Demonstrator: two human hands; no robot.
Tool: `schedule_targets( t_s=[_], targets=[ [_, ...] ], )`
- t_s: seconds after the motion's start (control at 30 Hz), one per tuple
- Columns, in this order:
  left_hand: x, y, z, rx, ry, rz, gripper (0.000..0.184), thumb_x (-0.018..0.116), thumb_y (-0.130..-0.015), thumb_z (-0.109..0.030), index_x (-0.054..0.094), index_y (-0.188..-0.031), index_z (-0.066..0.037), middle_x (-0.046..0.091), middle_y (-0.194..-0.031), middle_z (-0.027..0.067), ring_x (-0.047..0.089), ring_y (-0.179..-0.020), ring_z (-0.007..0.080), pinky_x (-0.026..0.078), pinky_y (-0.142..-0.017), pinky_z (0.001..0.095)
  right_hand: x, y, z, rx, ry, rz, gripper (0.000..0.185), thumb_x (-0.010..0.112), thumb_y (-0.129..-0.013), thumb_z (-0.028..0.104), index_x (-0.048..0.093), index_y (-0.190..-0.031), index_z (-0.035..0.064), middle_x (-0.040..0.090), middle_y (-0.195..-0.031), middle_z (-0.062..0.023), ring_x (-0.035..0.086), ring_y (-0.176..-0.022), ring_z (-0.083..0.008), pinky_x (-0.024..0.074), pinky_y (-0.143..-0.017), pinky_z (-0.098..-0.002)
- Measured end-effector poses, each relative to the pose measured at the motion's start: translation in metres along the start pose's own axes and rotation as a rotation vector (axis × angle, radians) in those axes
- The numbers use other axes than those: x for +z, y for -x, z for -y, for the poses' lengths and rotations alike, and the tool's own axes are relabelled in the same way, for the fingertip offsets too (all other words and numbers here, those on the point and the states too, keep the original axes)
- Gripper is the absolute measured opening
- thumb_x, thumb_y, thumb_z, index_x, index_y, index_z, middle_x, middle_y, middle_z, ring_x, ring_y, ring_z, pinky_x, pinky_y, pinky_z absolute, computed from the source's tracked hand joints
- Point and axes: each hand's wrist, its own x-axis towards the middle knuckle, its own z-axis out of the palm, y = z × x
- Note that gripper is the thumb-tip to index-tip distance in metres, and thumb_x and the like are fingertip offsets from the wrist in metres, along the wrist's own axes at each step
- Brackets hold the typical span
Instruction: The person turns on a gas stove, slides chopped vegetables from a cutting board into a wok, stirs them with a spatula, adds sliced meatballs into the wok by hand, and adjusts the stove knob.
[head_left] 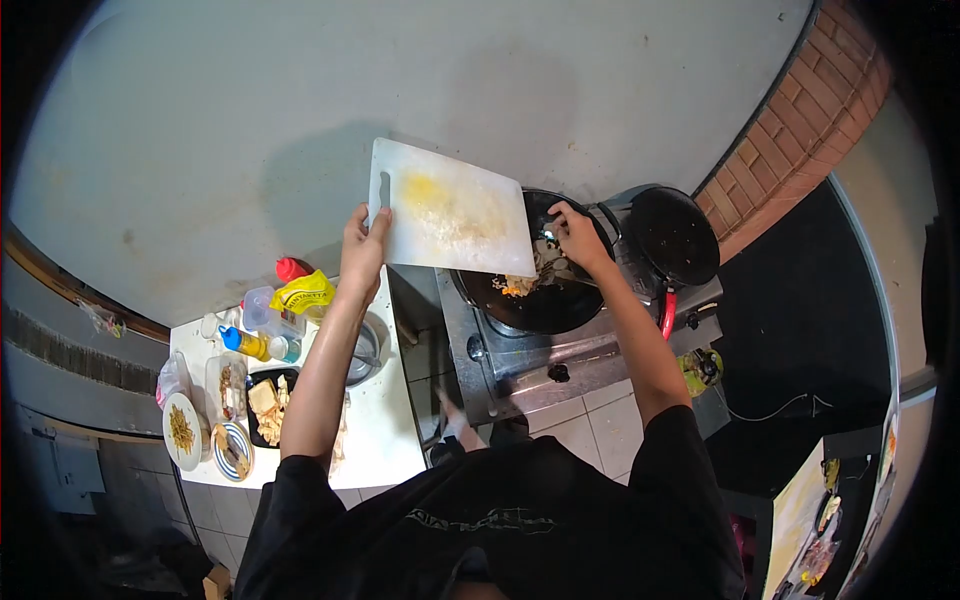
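Observation:
My left hand (368,240) is closed round the handle end of a white cutting board (460,215). The board is tilted, its lower right corner over a black wok (550,315) on the stove, and yellow and pale smears mark its face. Chopped food (515,286) shows in the wok just below that corner, with pale slices (553,262) beside it. Above the wok's far side, my right hand (575,235) has its fingers curled together. Something small and whitish shows at the fingertips, too small to name.
A black frying pan (676,235) with a red handle (668,313) sits right of the wok on the metal stove (560,385). At left, a white table (390,430) bears a yellow bottle (246,343), a yellow packet (303,294), a black tray (262,440), bowls and containers. A wall stands behind.

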Motion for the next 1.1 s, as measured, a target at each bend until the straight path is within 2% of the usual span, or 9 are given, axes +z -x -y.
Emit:
schedule_targets(
  t_s=[0.2, 0.27, 0.4, 0.53, 0.63, 0.8, 0.9, 0.97, 1.1],
  targets=[
    [-0.004, 0.010, -0.011, 0.056, -0.146, -0.026, 0.028, 0.058, -0.094, -0.021, 0.056, -0.113, 0.000, 0.061, -0.079, 0.0026, 0.052, -0.066, 0.0060, 0.041, -0.058, 0.0223, -0.012, 0.001, 0.016, -0.081, 0.130, 0.125, 0.018, 0.057, -0.082, 0.000, 0.060, -0.099, 0.0021, 0.061, -0.088, -0.0152, 0.064, -0.079, -0.0277, 0.0516, -0.071, -0.0336],
    [-0.014, 0.010, -0.008, 0.074, -0.128, -0.061, 0.028, 0.058, -0.094, -0.022, 0.057, -0.112, 0.000, 0.061, -0.079, 0.0025, 0.052, -0.066, 0.0060, 0.041, -0.058, 0.0224, -0.023, 0.008, 0.033, -0.028, -0.038, 0.261, 0.015, 0.059, -0.079, 0.002, 0.061, -0.095, 0.0028, 0.060, -0.083, -0.0152, 0.063, -0.082, -0.0301, 0.0492, -0.077, -0.0366],
    [-0.034, 0.037, -0.020, 0.108, -0.108, -0.147, 0.028, 0.059, -0.094, -0.023, 0.057, -0.111, -0.001, 0.062, -0.080, 0.0022, 0.053, -0.069, 0.0061, 0.041, -0.060, 0.0220, -0.044, 0.043, 0.099, -0.054, -0.137, 0.162, 0.015, 0.060, -0.083, 0.005, 0.061, -0.098, 0.0011, 0.061, -0.087, -0.0157, 0.063, -0.084, -0.0294, 0.0491, -0.076, -0.0362],
    [-0.079, 0.095, -0.021, 0.022, 0.145, -0.242, 0.042, 0.058, -0.094, -0.023, 0.047, -0.129, 0.000, 0.061, -0.106, 0.0082, 0.060, -0.092, 0.0137, 0.049, -0.079, 0.0270, -0.039, 0.092, 0.165, -0.120, -0.188, 0.094, 0.020, 0.059, -0.088, 0.008, 0.059, -0.107, 0.0020, 0.059, -0.086, -0.0113, 0.059, -0.075, -0.0244, 0.0465, -0.067, -0.0329],
    [-0.109, 0.158, -0.013, -0.002, 0.251, -0.316, 0.040, 0.057, -0.095, -0.022, 0.048, -0.128, -0.002, 0.062, -0.108, 0.0065, 0.060, -0.094, 0.0130, 0.050, -0.081, 0.0279, -0.024, 0.126, 0.197, 0.018, -0.365, 0.188, 0.020, 0.056, -0.091, 0.007, 0.058, -0.110, 0.0023, 0.054, -0.087, -0.0076, 0.053, -0.074, -0.0160, 0.0430, -0.067, -0.0272],
    [-0.141, 0.265, 0.033, -0.128, 0.296, -0.545, 0.040, 0.056, -0.095, -0.021, 0.048, -0.130, -0.002, 0.062, -0.114, 0.0067, 0.060, -0.097, 0.0128, 0.049, -0.084, 0.0278, 0.026, 0.159, 0.205, 0.009, -0.380, 0.229, 0.023, 0.053, -0.093, 0.012, 0.056, -0.114, 0.0006, 0.052, -0.092, -0.0118, 0.054, -0.081, -0.0219, 0.0445, -0.075, -0.0308],
    [-0.144, 0.315, 0.057, -0.175, 0.287, -0.674, 0.043, 0.054, -0.096, -0.023, 0.046, -0.132, -0.002, 0.061, -0.115, 0.0072, 0.060, -0.097, 0.0129, 0.049, -0.084, 0.0277, 0.062, 0.173, 0.200, -0.040, -0.351, 0.372, 0.030, 0.048, -0.097, 0.015, 0.048, -0.125, 0.0023, 0.051, -0.098, -0.0080, 0.052, -0.086, -0.0164, 0.0436, -0.080, -0.0280],
    [-0.142, 0.345, 0.072, -0.217, 0.293, -0.704, 0.040, 0.054, -0.096, -0.024, 0.048, -0.130, -0.003, 0.062, -0.112, 0.0061, 0.060, -0.096, 0.0118, 0.048, -0.082, 0.0271, 0.093, 0.191, 0.182, 0.146, -0.413, 0.375, 0.042, 0.049, -0.097, 0.020, 0.040, -0.134, 0.0028, 0.053, -0.110, -0.0185, 0.053, -0.099, -0.0290, 0.0413, -0.090, -0.0381],
    [-0.130, 0.398, 0.113, -0.263, 0.277, -0.800, 0.034, 0.054, -0.096, -0.026, 0.052, -0.122, -0.004, 0.062, -0.103, 0.0021, 0.058, -0.089, 0.0087, 0.047, -0.078, 0.0253, 0.152, 0.230, 0.108, 0.286, -0.463, 0.680, 0.044, 0.045, -0.099, 0.026, 0.038, -0.135, 0.0019, 0.054, -0.117, -0.0205, 0.055, -0.104, -0.0283, 0.0416, -0.092, -0.0376]
  ],
)
